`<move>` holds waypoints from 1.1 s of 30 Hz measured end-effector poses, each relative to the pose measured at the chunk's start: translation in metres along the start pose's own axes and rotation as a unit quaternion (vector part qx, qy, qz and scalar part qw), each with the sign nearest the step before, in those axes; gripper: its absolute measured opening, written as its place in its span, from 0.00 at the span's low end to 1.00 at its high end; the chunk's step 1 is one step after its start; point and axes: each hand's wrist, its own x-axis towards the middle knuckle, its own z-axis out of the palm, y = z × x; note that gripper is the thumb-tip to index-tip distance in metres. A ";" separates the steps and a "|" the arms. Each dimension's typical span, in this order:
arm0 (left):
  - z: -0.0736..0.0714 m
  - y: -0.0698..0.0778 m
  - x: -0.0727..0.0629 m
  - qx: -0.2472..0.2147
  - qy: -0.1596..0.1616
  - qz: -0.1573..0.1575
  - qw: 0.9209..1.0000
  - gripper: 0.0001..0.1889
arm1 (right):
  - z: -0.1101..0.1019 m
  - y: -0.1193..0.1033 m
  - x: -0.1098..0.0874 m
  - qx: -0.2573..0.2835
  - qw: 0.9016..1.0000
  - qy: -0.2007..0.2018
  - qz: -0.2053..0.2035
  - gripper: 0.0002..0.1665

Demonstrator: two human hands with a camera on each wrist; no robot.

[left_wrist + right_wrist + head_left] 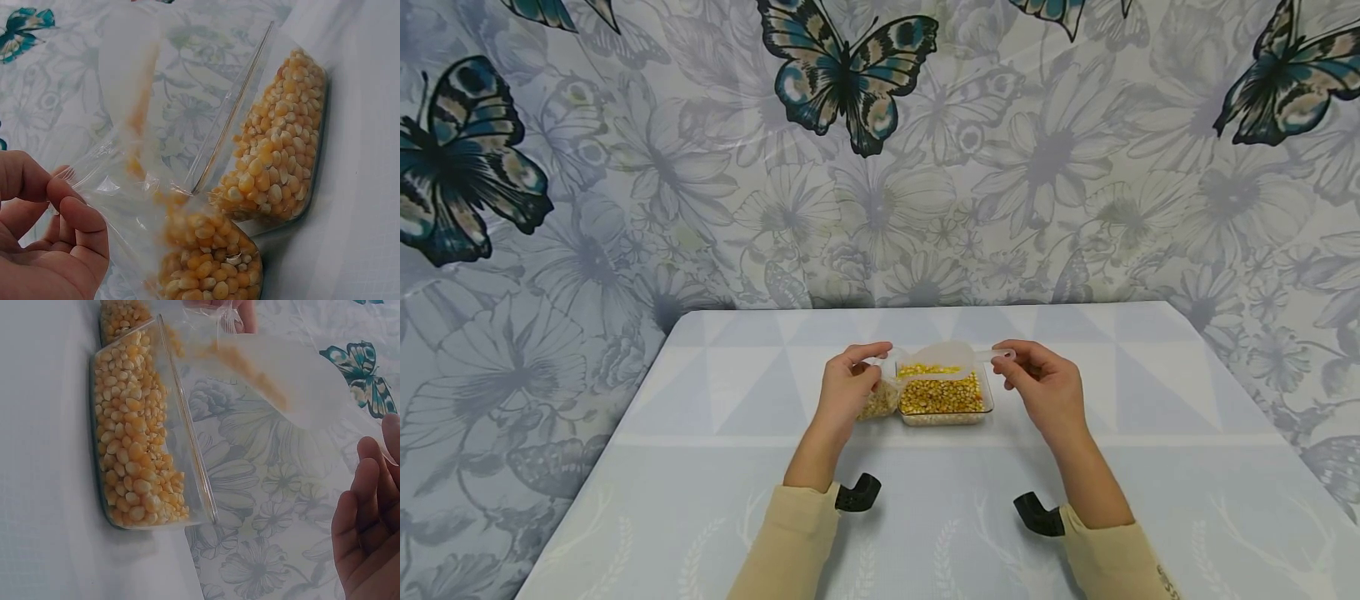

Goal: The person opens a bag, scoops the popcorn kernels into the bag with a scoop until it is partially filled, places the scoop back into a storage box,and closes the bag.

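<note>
My left hand pinches the gathered top of a clear plastic bag, which bulges with corn kernels at its bottom. The fingers of my right hand hold the handle of a translucent white scoop. The scoop slants down toward the bag, above a rectangular glass container. A blurred streak of kernels lies along the scoop and runs to the bag's mouth. More corn kernels fill much of the container, which stands beside the bag and touches or nearly touches it.
The container and bag stand on a table with a pale triangle-patterned cover. Behind its back edge rises a flowered wall covering with teal butterflies. Black curved pieces stick out from both sleeve cuffs.
</note>
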 end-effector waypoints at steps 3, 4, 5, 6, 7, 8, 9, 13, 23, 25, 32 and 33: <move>0.000 0.000 0.000 -0.001 -0.003 0.003 1.000 0.21 | 0.000 -0.001 0.000 0.002 1.000 0.000 -0.002 0.12; 0.000 0.000 0.000 -0.002 -0.003 0.003 1.000 0.21 | 0.000 -0.001 0.000 0.002 1.000 0.000 -0.003 0.12; 0.000 0.000 0.000 -0.003 -0.003 0.003 1.000 0.21 | 0.000 -0.001 -0.001 0.003 1.000 0.000 -0.003 0.12; 0.000 0.000 0.000 -0.003 -0.003 0.003 1.000 0.22 | 0.000 -0.001 -0.001 0.003 1.000 0.000 -0.004 0.12; 0.000 0.000 0.000 -0.003 -0.003 0.003 1.000 0.22 | 0.000 -0.001 -0.001 0.003 1.000 0.000 -0.004 0.12; 0.000 0.000 0.000 -0.002 -0.003 0.003 1.000 0.22 | 0.001 -0.001 -0.001 0.003 1.000 0.000 -0.005 0.12; 0.000 0.000 0.000 -0.002 -0.003 0.003 1.000 0.22 | 0.001 -0.001 -0.001 0.003 1.000 -0.001 -0.006 0.12; 0.000 0.000 -0.001 0.001 -0.001 0.001 1.000 0.22 | 0.001 -0.001 -0.001 0.004 1.000 -0.002 -0.010 0.12; 0.000 0.001 0.000 0.002 0.001 0.001 1.000 0.22 | 0.000 -0.001 -0.001 -0.006 1.000 -0.004 -0.015 0.12; 0.000 0.001 0.000 0.001 0.001 0.001 1.000 0.22 | 0.000 -0.001 -0.001 -0.003 1.000 -0.003 -0.015 0.12; 0.000 0.001 0.000 -0.004 0.004 0.002 1.000 0.22 | 0.000 -0.002 0.000 0.020 1.000 0.009 -0.014 0.11; 0.000 0.001 0.000 -0.004 0.004 0.001 1.000 0.22 | 0.000 -0.002 0.000 0.024 1.000 0.010 -0.014 0.11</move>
